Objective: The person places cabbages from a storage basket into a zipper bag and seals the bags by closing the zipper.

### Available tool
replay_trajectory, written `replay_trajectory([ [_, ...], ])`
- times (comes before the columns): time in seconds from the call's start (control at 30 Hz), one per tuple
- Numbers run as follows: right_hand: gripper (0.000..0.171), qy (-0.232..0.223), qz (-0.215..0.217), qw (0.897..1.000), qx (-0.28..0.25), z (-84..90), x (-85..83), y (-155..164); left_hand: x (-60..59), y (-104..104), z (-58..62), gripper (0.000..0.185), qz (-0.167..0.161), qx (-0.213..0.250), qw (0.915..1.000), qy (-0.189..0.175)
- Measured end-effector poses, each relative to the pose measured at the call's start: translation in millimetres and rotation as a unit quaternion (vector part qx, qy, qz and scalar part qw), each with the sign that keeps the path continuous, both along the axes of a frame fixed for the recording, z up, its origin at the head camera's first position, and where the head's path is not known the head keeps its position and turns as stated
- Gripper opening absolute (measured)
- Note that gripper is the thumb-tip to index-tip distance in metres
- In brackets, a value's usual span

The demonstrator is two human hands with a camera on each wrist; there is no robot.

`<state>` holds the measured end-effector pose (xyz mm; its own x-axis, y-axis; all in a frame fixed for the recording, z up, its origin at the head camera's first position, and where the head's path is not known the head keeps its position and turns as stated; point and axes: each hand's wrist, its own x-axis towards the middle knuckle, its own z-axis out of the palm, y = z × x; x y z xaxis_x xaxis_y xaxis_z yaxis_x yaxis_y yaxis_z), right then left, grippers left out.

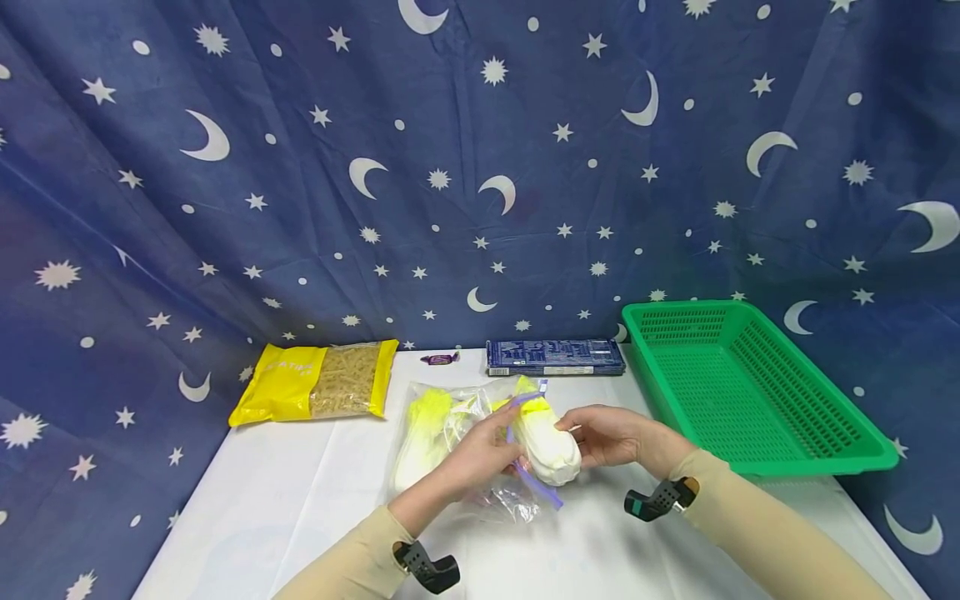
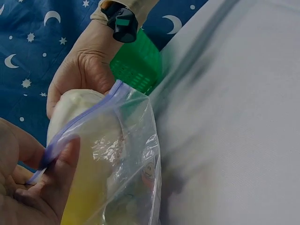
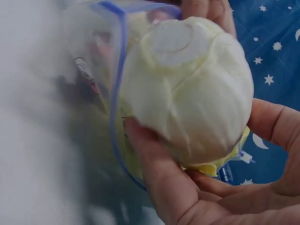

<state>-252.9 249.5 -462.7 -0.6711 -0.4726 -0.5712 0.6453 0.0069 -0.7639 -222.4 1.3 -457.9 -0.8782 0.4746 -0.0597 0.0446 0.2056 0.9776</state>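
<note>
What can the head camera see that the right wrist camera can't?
Only the head view shows the yellow pasta bag, the dark blue box, the small wrapped candy, the green basket and a second cabbage inside the zip bag.

Only the right wrist view shows the round cut stem end of the cabbage close up.

Both show the right hand gripping that cabbage at the bag's blue-edged mouth, and the starry blue cloth.

A white table (image 1: 300,500) carries a pasta bag (image 1: 318,382), candy (image 1: 439,359), blue box (image 1: 555,357) and green basket (image 1: 757,392).
</note>
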Motion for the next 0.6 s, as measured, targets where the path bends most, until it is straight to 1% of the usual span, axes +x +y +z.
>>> replay_trajectory([
  [0.2,0.037,0.048,-0.003,0.998,0.05,1.7,2.7,-4.8,0.7,-1.3,5.1,0.071,0.01,0.019,0.9997,-0.015],
  [0.27,0.038,0.057,-0.004,0.997,0.056,2.8,3.7,-7.1,1.2,-1.6,5.1,0.071,0.012,0.017,0.9996,-0.017],
  [0.4,0.036,0.077,-0.006,0.995,0.063,5.0,5.8,-11.7,2.8,-1.8,4.2,0.072,0.01,0.029,0.9994,-0.016],
  [0.53,0.035,0.092,-0.03,0.993,0.073,5.0,6.7,-17.4,4.3,-0.9,3.2,0.073,0.005,0.049,0.9986,-0.022],
  [0.6,0.037,0.097,-0.044,0.991,0.079,4.6,7.1,-21.7,4.9,-0.2,2.4,0.074,0.006,0.061,0.9976,-0.031],
])
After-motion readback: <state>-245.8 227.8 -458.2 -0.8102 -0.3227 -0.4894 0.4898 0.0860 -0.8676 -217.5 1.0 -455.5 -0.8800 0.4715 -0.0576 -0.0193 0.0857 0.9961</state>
